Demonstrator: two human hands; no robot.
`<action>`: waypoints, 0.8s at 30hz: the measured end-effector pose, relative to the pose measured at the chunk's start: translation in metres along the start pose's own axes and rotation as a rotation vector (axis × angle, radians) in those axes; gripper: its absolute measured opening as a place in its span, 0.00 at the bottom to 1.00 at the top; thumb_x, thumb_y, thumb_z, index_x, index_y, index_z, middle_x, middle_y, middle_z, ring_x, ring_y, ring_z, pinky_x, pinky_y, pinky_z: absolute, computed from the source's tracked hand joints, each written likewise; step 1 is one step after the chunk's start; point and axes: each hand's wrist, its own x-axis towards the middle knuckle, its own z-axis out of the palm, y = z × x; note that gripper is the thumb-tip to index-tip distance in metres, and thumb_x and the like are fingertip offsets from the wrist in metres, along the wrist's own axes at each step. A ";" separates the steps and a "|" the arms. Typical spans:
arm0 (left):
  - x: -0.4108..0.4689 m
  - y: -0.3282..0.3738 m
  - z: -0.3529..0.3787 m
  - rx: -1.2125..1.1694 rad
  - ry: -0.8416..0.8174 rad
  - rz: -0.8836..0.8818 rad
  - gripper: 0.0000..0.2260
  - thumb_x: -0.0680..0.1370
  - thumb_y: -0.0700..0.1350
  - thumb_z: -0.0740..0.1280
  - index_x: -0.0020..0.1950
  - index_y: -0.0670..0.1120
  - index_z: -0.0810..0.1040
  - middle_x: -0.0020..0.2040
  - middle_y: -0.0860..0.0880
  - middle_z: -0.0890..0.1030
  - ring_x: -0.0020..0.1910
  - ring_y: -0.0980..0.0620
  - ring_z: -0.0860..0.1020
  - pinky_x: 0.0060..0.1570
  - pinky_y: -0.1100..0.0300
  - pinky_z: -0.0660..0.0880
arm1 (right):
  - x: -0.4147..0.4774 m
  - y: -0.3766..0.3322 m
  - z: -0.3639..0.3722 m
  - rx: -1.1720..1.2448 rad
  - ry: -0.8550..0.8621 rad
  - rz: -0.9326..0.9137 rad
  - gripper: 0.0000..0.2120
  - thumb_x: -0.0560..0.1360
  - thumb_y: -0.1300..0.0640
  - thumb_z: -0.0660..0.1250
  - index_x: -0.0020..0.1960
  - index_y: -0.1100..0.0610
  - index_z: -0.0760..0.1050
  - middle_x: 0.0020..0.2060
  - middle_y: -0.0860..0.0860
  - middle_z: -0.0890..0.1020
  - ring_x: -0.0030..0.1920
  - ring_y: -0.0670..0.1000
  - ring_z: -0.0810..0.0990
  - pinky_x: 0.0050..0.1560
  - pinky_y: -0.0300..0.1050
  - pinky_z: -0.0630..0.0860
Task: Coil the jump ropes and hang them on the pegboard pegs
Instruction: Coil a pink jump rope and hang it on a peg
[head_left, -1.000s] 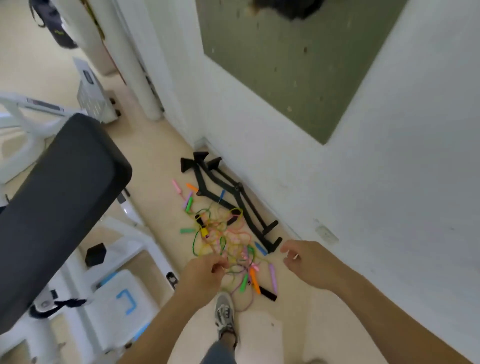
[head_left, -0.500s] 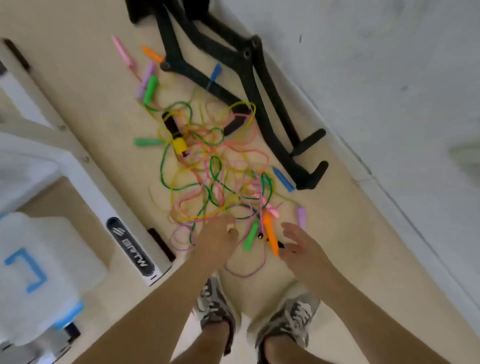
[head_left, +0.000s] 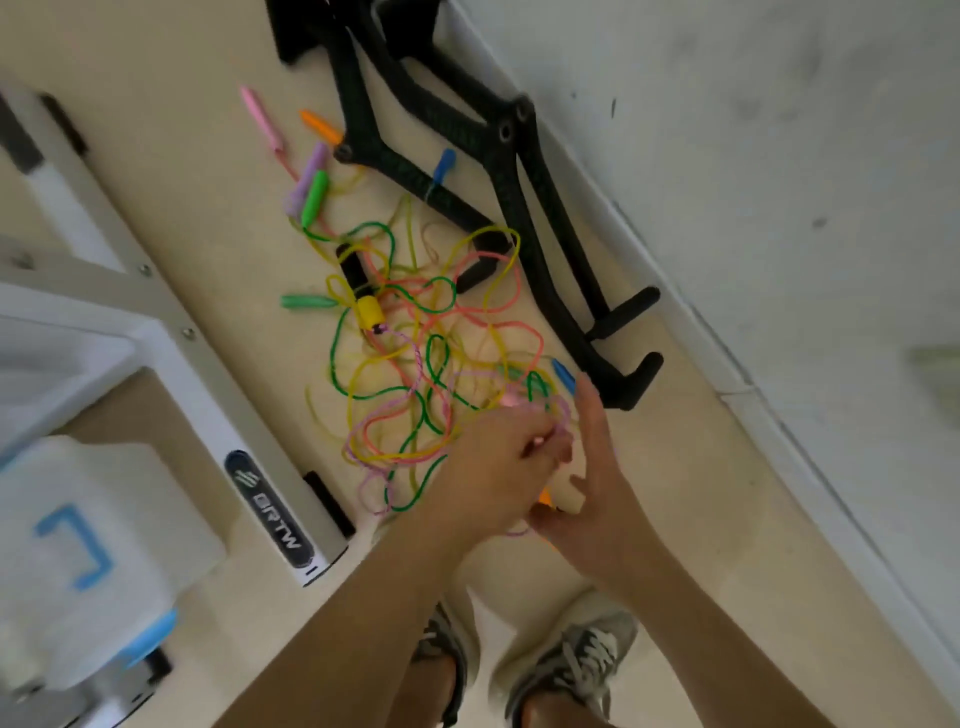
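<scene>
Shoes (head_left: 519, 670): grey, laced, on the floor (head_left: 182, 171) at the bottom of the view, under both forearms.
Left hand (head_left: 493, 470): reaches down to the near edge of the ropes, back of hand up, fingers (head_left: 543, 449) curled narrow around something pink; whether they grip it firmly I cannot tell.
Right hand (head_left: 597, 483): just beside the left, palm turned toward it, fingers spread wide and pointing away, thumb near an orange handle (head_left: 545, 498).
Ropes (head_left: 415, 353): a loose tangle of green, yellow, pink and purple cords on the floor, handles scattered around.
Black frame (head_left: 519, 171): lies beyond, along the wall (head_left: 753, 156).
</scene>
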 end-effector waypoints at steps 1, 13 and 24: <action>-0.025 0.039 -0.029 0.106 -0.034 0.097 0.14 0.79 0.48 0.63 0.33 0.55 0.73 0.29 0.57 0.75 0.31 0.59 0.72 0.33 0.62 0.67 | -0.016 -0.025 -0.014 0.052 0.004 -0.028 0.41 0.68 0.58 0.75 0.74 0.39 0.59 0.61 0.32 0.75 0.61 0.42 0.78 0.54 0.39 0.78; -0.265 0.473 -0.301 -0.395 0.508 0.648 0.14 0.84 0.45 0.55 0.40 0.41 0.68 0.27 0.52 0.64 0.25 0.57 0.61 0.26 0.65 0.60 | -0.230 -0.347 -0.112 0.087 -0.221 -0.226 0.12 0.75 0.47 0.69 0.55 0.38 0.68 0.46 0.40 0.76 0.41 0.41 0.77 0.46 0.45 0.77; -0.395 0.614 -0.375 -0.621 0.129 1.027 0.11 0.84 0.50 0.54 0.56 0.49 0.75 0.32 0.46 0.63 0.26 0.52 0.56 0.23 0.62 0.56 | -0.364 -0.516 -0.171 -0.029 0.059 -0.427 0.15 0.82 0.52 0.59 0.39 0.54 0.76 0.25 0.42 0.71 0.27 0.40 0.69 0.36 0.35 0.67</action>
